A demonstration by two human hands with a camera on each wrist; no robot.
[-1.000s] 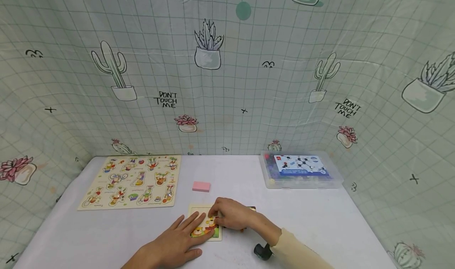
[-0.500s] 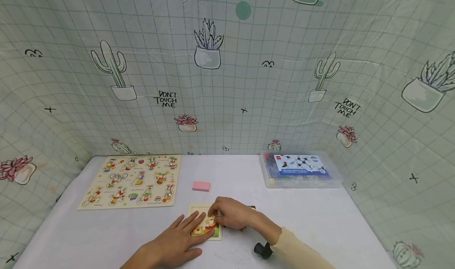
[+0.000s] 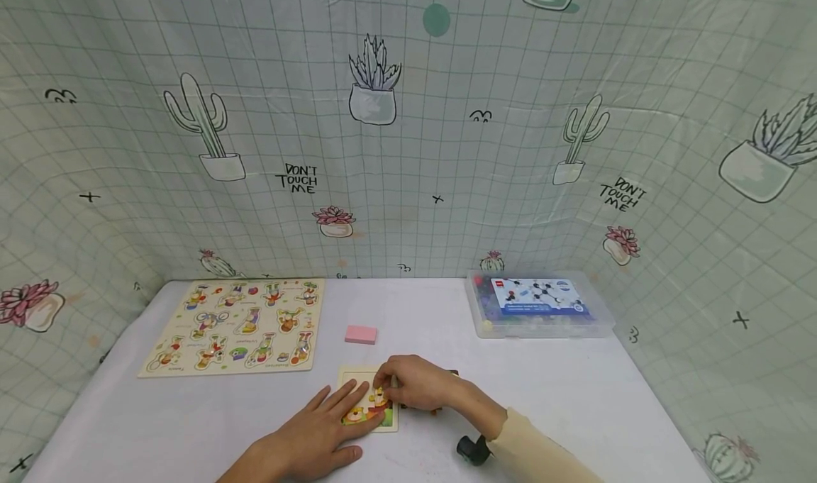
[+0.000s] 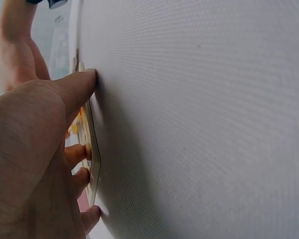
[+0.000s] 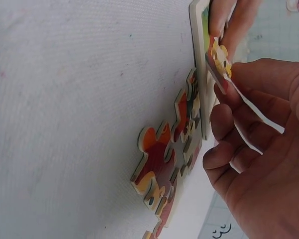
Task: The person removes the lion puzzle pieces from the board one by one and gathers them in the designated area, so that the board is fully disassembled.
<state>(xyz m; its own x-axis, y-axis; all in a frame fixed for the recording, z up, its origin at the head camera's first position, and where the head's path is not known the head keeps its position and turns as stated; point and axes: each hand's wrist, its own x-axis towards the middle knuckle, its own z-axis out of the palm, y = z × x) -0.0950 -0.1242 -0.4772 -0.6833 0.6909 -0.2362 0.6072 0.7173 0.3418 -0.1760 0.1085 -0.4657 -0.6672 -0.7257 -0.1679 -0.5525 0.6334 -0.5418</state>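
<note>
Little room separates left hand (image 3: 317,433) from right hand (image 3: 416,384) over the board's (image 3: 365,374) edges.

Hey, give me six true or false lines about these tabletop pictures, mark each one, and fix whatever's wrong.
1. The left hand has fingers over the puzzle tray. True.
2. The right hand pinches a puzzle piece. True.
3. Every puzzle piece is in the tray. False: other pieces lie beside it.
4. The pink block, clear plastic case and large puzzle board are all on the table. True.
5. The pink block sits inside the tray. False: it lies on the table beyond the tray.
6. The clear plastic case is left of the large puzzle board. False: it is to the right.
</note>
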